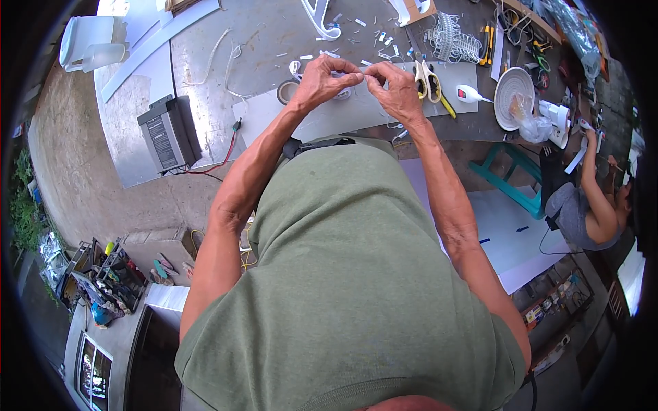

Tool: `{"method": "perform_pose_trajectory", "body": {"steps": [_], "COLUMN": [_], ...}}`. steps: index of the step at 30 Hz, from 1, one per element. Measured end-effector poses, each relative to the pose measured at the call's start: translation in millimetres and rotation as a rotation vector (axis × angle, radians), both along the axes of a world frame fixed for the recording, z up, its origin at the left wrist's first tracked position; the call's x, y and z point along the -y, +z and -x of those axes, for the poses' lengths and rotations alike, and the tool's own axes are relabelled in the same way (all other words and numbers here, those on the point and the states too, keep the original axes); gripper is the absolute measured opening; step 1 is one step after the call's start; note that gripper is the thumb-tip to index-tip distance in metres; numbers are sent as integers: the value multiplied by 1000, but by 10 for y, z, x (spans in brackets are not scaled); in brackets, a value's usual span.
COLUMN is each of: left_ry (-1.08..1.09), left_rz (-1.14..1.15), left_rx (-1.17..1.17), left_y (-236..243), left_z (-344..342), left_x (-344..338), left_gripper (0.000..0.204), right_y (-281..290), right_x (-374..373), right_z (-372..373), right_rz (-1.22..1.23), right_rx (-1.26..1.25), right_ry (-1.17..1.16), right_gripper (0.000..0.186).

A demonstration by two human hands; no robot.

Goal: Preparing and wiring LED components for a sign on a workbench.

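Note:
Over the workbench, my left hand [321, 83] and my right hand [397, 90] meet fingertip to fingertip. Both are closed in a pinch, and whatever lies between the fingers is too small to make out. Beneath them a pale flat sheet [373, 122] lies along the bench's near edge. A roll of tape [287, 92] sits just left of my left hand; a second, whitish roll [342, 94] is partly covered by my fingers. Scissors [426, 81] with cream handles rest right of my right hand, beside a yellow pen-like tool [448, 106] and a white squeeze bottle [470, 94].
A dark grey power supply [166, 134] with red and black wires stands at the bench's left. White plastic scraps [387, 40] and a coiled LED strip [454, 40] lie farther back. At right are a round white dish [513, 99], a teal stool [510, 177] and another person [586, 214].

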State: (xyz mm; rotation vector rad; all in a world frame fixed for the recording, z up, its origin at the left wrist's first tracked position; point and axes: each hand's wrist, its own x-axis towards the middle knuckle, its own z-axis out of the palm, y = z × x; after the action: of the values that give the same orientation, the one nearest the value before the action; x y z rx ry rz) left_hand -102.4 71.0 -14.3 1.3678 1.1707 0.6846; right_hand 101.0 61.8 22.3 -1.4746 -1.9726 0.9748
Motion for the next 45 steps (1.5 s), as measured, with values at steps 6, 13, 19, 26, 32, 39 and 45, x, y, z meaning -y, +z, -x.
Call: {"method": "perform_pose_trajectory", "body": {"steps": [6, 13, 19, 26, 32, 39, 45], "left_ry": [19, 43, 18, -2, 80, 118, 125], "left_rz": [-8, 7, 100, 81, 27, 50, 24], "left_rx": [29, 45, 52, 97, -44, -173, -215], "left_y": [-85, -58, 3, -30, -46, -35, -48], "left_z": [5, -3, 0, 32, -35, -87, -128], "left_x": [9, 1, -20, -39, 4, -18, 12], "left_gripper": [27, 22, 23, 22, 29, 28, 27], "right_y": [-8, -8, -36, 10, -85, -144, -231], "right_x": [-23, -33, -62, -160, -180, -185, -290], "right_z": [34, 76, 89, 96, 127, 167, 19], "right_rz": [-58, -80, -158, -243, -282, -282, -352], "right_rx": [21, 8, 77, 117, 227, 280, 375], "right_ry": [40, 45, 93, 228, 305, 258, 73], "right_gripper": [11, 9, 7, 9, 12, 12, 13]}}
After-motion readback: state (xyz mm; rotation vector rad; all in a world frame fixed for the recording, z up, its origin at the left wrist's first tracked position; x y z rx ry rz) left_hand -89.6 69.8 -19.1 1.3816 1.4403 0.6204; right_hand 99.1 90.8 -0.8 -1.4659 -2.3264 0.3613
